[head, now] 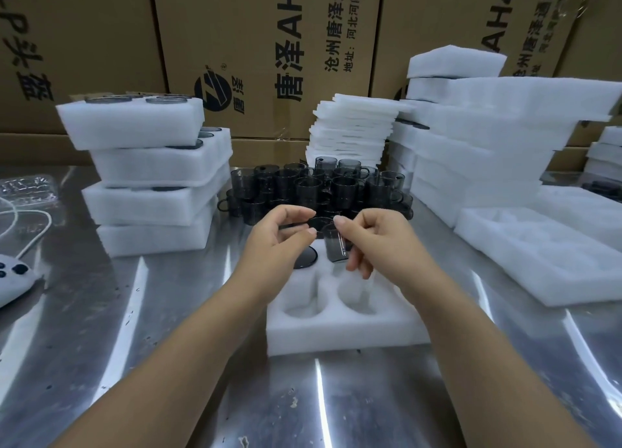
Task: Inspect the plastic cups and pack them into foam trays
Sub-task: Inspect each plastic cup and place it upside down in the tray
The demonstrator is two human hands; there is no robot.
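A white foam tray [340,330] with round pockets lies on the steel table in front of me. One dark cup [305,258] sits in its far left pocket. Above the tray my right hand [373,242] grips a smoky clear plastic cup [335,245], tilted. My left hand [272,242] is beside it, thumb and fingers curled toward the cup's rim, touching or nearly touching it. Behind my hands stands a cluster of several dark handled cups [316,188].
Filled foam trays [151,171] are stacked at the left. Empty foam trays [481,151] pile up at the right, thin foam sheets [350,131] behind the cups. Cardboard boxes [262,44] wall the back. A white device with a cable [13,276] lies far left.
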